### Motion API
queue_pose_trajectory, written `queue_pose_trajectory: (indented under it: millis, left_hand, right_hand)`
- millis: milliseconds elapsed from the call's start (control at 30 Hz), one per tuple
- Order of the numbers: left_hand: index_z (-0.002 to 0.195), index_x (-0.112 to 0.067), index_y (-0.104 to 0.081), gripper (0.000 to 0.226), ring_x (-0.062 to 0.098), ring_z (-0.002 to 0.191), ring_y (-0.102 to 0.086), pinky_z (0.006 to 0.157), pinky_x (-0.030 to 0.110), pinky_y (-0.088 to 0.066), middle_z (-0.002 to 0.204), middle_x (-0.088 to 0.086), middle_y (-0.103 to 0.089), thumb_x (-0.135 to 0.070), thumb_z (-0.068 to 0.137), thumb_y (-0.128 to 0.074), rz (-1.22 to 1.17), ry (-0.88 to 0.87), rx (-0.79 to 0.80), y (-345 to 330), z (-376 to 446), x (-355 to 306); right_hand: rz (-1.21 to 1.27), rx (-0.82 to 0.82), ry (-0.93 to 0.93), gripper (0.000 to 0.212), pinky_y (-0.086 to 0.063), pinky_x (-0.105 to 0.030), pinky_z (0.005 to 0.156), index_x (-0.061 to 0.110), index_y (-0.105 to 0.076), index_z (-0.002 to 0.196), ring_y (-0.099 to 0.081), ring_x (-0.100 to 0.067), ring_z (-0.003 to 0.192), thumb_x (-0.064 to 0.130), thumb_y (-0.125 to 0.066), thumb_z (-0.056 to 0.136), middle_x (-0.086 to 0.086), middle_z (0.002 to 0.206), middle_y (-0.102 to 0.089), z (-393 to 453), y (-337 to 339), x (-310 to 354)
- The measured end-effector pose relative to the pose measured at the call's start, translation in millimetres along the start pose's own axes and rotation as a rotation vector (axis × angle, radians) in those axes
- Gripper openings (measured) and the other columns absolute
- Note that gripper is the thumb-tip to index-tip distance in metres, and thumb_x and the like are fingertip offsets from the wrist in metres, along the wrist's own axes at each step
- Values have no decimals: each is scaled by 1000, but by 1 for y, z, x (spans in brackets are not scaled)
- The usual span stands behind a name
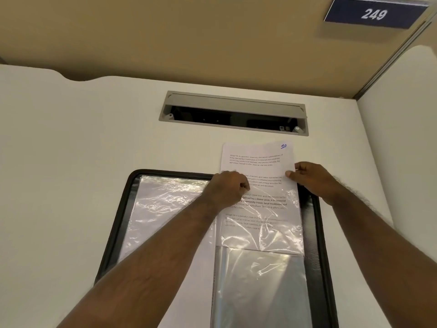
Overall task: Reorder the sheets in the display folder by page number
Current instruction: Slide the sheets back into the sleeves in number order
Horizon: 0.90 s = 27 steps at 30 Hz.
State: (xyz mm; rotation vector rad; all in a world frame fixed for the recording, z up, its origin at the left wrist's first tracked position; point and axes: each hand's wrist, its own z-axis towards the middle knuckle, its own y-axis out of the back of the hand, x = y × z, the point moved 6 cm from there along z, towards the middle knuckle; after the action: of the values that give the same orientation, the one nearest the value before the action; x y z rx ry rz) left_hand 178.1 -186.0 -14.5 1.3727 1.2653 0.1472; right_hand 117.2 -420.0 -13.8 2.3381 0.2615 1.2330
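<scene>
Overhead, looking down on a white desk [71, 162] with a tan partition [165, 31] behind and a grey metal post at the right corner. High on the right, a dark blue plate [376, 13] reading 249. Sunk into the desk near the back, a grey cable tray [234, 112], lid tipped open, dark inside with small fittings showing. Along the desk's back edge at left, a shallow curved cutout.

Nearer, lying open and flat on the desk, a black-edged folder [316, 233] with clear, crinkled, glaring sleeves [165, 209] on both halves. Halfway in the right-hand sleeve, a printed sheet [257, 159]: top part sticking out past the folder's far edge onto the desk, lower part under the plastic, bottom edge about midway down the pocket. Blue handwritten 10 in the sheet's top right corner; several short paragraphs of text, one in bold.

At the sheet's left edge, left hand [227, 188], fingers curled tight at the sleeve's mouth; whether gripping plastic or paper, cannot tell. At the sheet's right edge, right hand [312, 178], thumb and forefinger pinching the paper just above the folder's rim. Both bare forearms reaching in from the bottom.
</scene>
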Motion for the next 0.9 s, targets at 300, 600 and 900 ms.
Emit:
queue_pose_trajectory:
  millis: [300,600,900]
  left_hand:
    - [99,-31,-72,20,15,101,-61,94,39,-37,106,-11,-70,-25,95,-53,108,24,-120,6,-3,1]
    - [103,-31,-71,19,17,108,-57,95,39,-34,111,-9,-68,-26,96,-53,169,-18,-100,0,-3,-9]
    - [102,-31,-69,22,20,98,-58,86,37,-32,101,-7,-66,-27,97,-48,312,26,-210,2,-4,-7]
  right_hand:
    - [-203,161,-52,18,-53,-42,96,13,-73,100,-68,-23,99,19,-76,84,-3,103,-74,-2,-8,-2]
    - [-65,-29,53,37,-56,-36,83,16,-61,121,-66,-21,99,30,-70,88,-4,114,-67,5,0,16]
    - [-297,218,45,34,-53,-27,68,26,-65,109,-61,-16,78,9,-77,82,1,88,-65,-1,-13,16]
